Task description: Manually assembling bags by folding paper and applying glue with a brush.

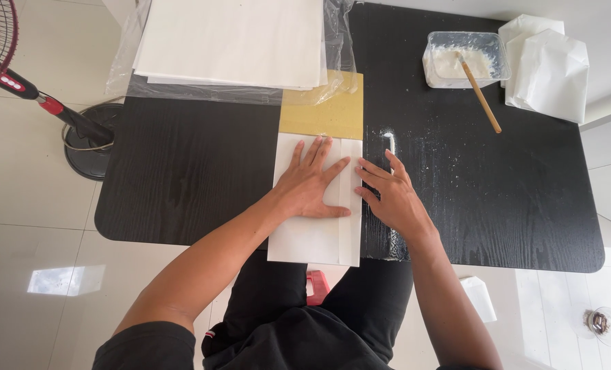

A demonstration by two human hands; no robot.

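Head view: white sheet (312, 240), one flap already folded, is pressed flat at table's (182, 171) near edge by left hand (310, 183) and right hand (392, 199), fingers spread wide, nothing gripped.

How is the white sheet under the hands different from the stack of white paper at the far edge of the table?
The folded white sheet is a single narrow piece pressed flat by the left hand, lying partly on a yellow board. The paper stack is wider, many sheets deep, untouched, and rests on clear plastic. Both are plain white.
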